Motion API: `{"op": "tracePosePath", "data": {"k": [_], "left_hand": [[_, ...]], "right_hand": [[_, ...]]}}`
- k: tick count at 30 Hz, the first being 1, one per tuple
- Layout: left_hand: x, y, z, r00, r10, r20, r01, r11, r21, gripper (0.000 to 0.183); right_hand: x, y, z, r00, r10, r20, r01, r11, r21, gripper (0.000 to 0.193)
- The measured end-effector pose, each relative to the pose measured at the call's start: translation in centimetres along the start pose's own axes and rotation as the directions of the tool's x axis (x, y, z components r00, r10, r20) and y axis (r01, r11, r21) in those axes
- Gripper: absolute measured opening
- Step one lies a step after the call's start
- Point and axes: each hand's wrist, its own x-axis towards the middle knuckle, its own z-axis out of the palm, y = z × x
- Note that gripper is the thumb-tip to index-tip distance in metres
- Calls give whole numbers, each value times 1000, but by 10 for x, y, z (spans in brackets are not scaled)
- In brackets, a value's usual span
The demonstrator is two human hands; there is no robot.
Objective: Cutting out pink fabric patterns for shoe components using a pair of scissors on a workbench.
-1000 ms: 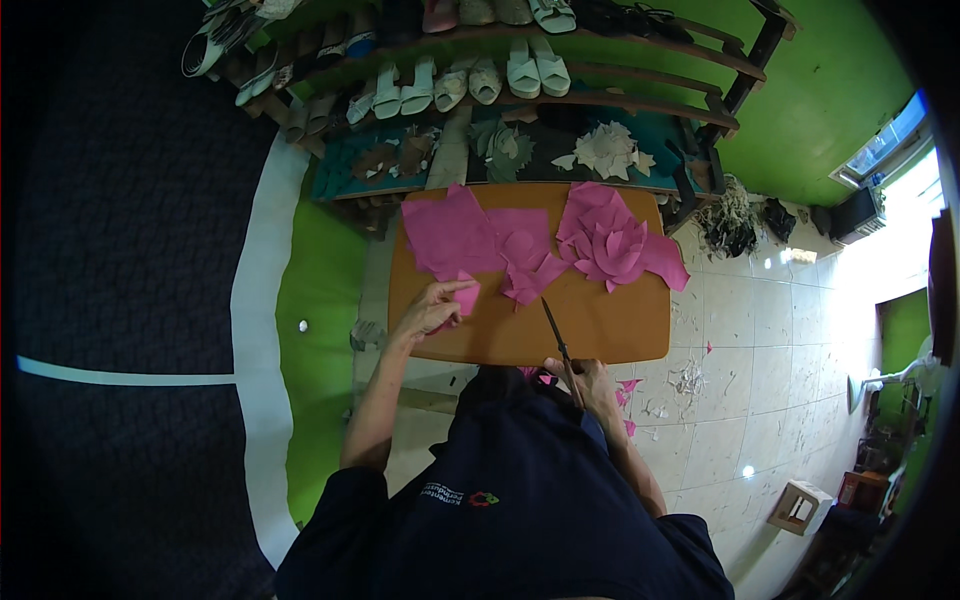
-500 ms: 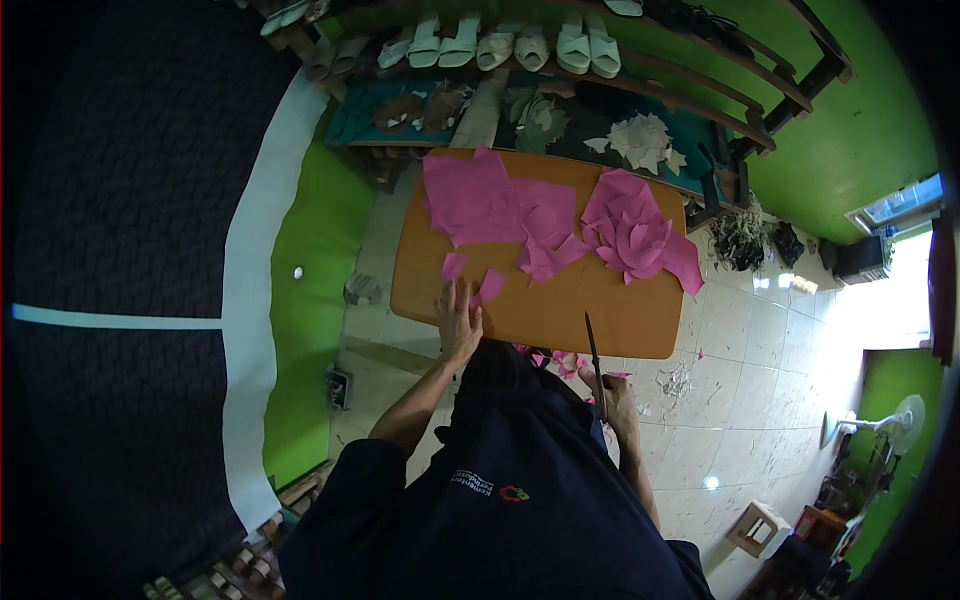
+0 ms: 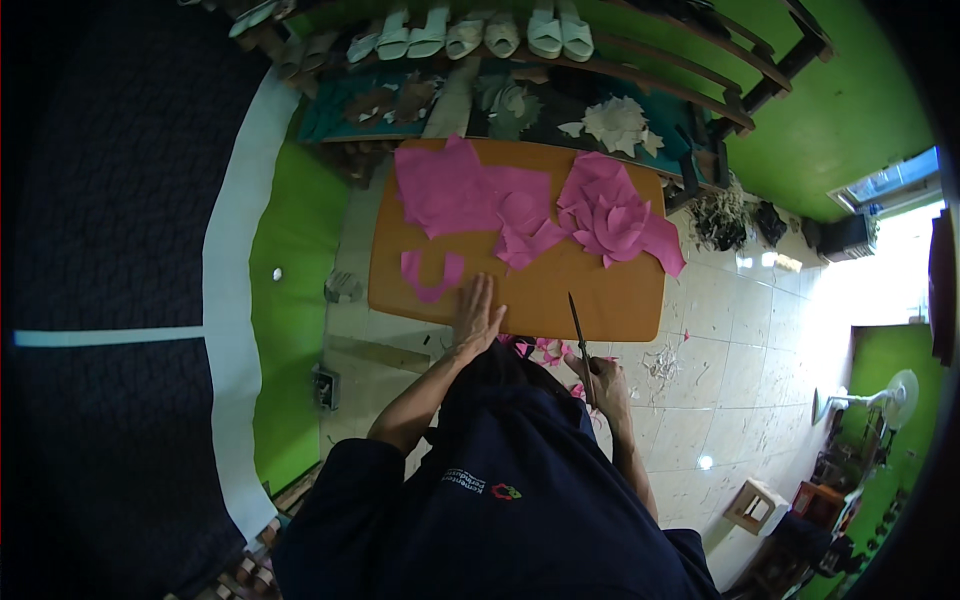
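Note:
My left hand [image 3: 478,314] rests flat on the near edge of an orange-brown table [image 3: 540,315], fingers stretched out and holding nothing. Just beyond its fingertips, to the left, lies a U-shaped pink cut piece [image 3: 430,290]. My right hand [image 3: 603,384] grips a pair of scissors [image 3: 577,325] by the handles, blades pointing away over the table's near edge and looking closed. Farther back on the table lie a large pink sheet [image 3: 440,188], a smaller irregular pink piece [image 3: 525,225] and a heap of pink petal-shaped pieces [image 3: 612,225].
Pink scraps [image 3: 550,350] lie below the table's near edge. Behind the table, a rack holds several pairs of sandals [image 3: 428,35] above cut material [image 3: 615,125]. To the right, trimmings [image 3: 662,365] litter the tiled floor; a white fan [image 3: 900,398] stands farther off.
My left hand has moved right, away from the pink cut piece, which now lies uncovered in a U shape. The right hand still holds the scissors. The whole view has shifted slightly.

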Motion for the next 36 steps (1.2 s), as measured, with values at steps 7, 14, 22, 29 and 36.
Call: {"op": "tracePosePath", "data": {"k": [7, 14, 22, 29, 36], "left_hand": [[40, 57, 30, 960, 261, 98, -252, 963, -98, 39], [121, 28, 51, 934, 295, -201, -323, 938, -129, 35], [108, 50, 58, 914, 381, 143, -399, 907, 132, 46], [37, 71, 69, 859, 477, 184, -473, 878, -68, 47], [42, 67, 67, 898, 437, 48, -433, 898, -74, 50]], "right_hand": [[-20, 41, -7, 986, 120, -115, -110, 990, 89, 67], [-35, 48, -10, 955, 273, -119, -251, 953, 172, 65], [-35, 77, -7, 937, 299, -179, -250, 935, 252, 65], [-30, 64, -18, 934, 332, -133, -285, 915, 287, 66], [-22, 69, -18, 937, 281, -209, -226, 941, 250, 65]]}}
